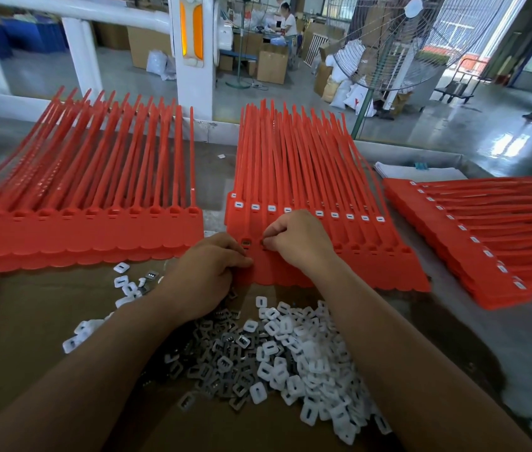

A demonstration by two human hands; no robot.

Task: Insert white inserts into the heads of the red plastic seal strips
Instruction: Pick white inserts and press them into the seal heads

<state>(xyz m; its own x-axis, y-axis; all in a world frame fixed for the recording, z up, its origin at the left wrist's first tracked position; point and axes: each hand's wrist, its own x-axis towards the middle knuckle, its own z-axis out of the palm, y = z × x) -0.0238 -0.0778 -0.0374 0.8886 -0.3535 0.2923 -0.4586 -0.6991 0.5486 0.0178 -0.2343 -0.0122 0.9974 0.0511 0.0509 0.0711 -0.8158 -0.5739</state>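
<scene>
A sheet of joined red seal strips [372, 265] lies in the middle of the table on top of another sheet whose heads hold white inserts [349, 216]. My right hand [297, 239] has its fingers curled at a strip head near the sheet's left end; whatever it pinches is hidden. My left hand [206, 272] lies curled at the sheet's left edge, its fingertips on the red plastic. A heap of loose white inserts [294, 353] lies on the cardboard between my forearms.
A stack of red strips with empty heads [88, 230] lies at the left. Another stack with white inserts [486, 243] lies at the right. Behind the table stand a white pillar [192, 60] and a large fan [398, 44].
</scene>
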